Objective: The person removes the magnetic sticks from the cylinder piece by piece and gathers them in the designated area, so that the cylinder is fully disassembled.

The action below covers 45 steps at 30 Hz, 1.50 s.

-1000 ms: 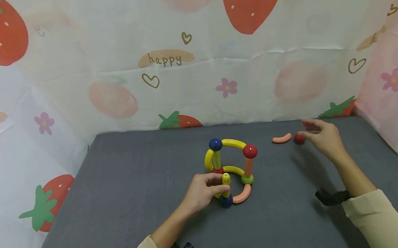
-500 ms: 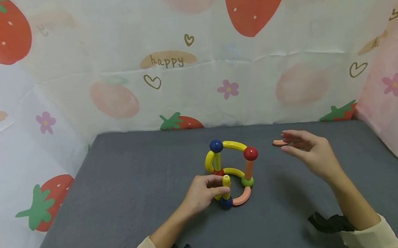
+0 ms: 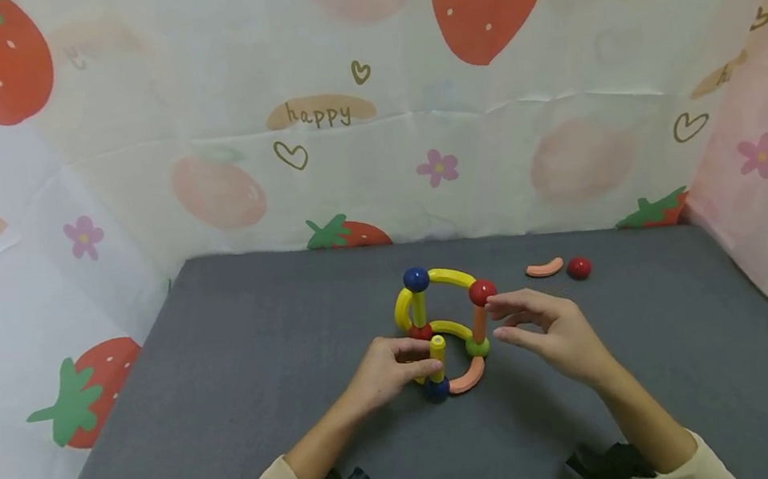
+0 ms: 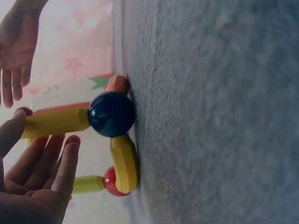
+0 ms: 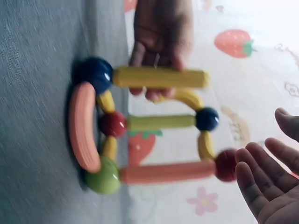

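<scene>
My left hand (image 3: 386,375) pinches an upright yellow rod (image 5: 161,78) between thumb and fingers. That rod stands on a dark blue ball (image 4: 112,114), a lower corner of a toy frame of balls and magnetic-style sticks. My right hand (image 3: 557,334) is empty, its fingers extended, with the fingertips right at the red ball (image 3: 482,292) on the frame's upper right. Below this ball, an orange-pink rod (image 5: 168,171) rises from a green ball (image 5: 103,175). Curved yellow sticks (image 3: 450,277) and a curved pink stick (image 3: 468,376) link the balls. Part of the frame's left side is hidden by my left hand.
Right of the frame, a loose curved pink stick (image 3: 544,269) lies on the grey tabletop (image 3: 257,329) beside a loose red ball (image 3: 579,268). A strawberry-print cloth (image 3: 491,169) hangs along the back and sides of the table.
My right hand has left the loose red ball, which stays on the table, and come left and nearer to the frame's right side. My left hand keeps its grip on the yellow rod.
</scene>
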{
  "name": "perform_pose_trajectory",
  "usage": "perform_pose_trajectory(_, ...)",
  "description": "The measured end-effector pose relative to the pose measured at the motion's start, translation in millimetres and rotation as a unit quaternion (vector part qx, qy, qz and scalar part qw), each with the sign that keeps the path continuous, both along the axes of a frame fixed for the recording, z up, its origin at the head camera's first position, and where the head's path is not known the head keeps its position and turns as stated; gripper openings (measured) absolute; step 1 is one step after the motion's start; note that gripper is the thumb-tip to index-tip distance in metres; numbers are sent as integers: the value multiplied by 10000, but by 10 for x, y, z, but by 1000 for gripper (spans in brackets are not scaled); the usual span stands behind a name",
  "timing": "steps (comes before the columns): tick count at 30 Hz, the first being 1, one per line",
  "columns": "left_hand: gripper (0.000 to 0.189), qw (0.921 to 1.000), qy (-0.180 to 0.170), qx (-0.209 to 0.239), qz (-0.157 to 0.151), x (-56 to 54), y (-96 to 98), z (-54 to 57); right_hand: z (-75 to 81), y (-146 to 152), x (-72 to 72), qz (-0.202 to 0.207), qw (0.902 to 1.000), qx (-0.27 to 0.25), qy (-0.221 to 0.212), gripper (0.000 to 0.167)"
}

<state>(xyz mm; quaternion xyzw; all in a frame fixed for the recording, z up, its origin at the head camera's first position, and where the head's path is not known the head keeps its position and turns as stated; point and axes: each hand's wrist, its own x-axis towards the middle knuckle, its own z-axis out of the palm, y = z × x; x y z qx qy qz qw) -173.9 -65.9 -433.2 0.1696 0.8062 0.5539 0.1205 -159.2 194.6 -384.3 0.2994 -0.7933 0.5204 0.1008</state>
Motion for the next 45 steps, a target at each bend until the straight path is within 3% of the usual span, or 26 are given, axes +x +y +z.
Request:
perform_pose_trajectory(8,31,9989,113,-137,-425,-30,-48,-25,-221,-192,4,295,9969,292,-665,33)
perform_pose_trajectory(13,30,9991,139,-214,-326,-31,-134,-1,-267,-340,-54,320,9930,354,-1080,36)
perform_pose_trajectory(16,34,9986,145,-407,-320,-30,-179,16,-297,-417,-84,351,9907,383,-1256,37)
perform_pose_trajectory(20,42,9938,427,-943,-415,-37,-213,17,-351,-487,-105,433,9890,393,-1361,38)
perform_pose_trajectory(27,48,9720,1143,-1855,-878,-63,-239,-17,-400,-575,-125,610,9866,184,-1503,38)
perform_pose_trajectory(36,38,9278,1844,-2842,-1564,-140,-123,-35,-386,-607,-125,485,9838,189,-1715,35)
perform_pose_trajectory(39,32,9207,1959,-2948,-1646,-154,-89,-46,-384,-602,-128,471,9834,230,-1739,35)
perform_pose_trajectory(45,26,9167,1956,-3048,-1691,-152,-36,-54,-386,-587,-121,496,9838,331,-1688,34)
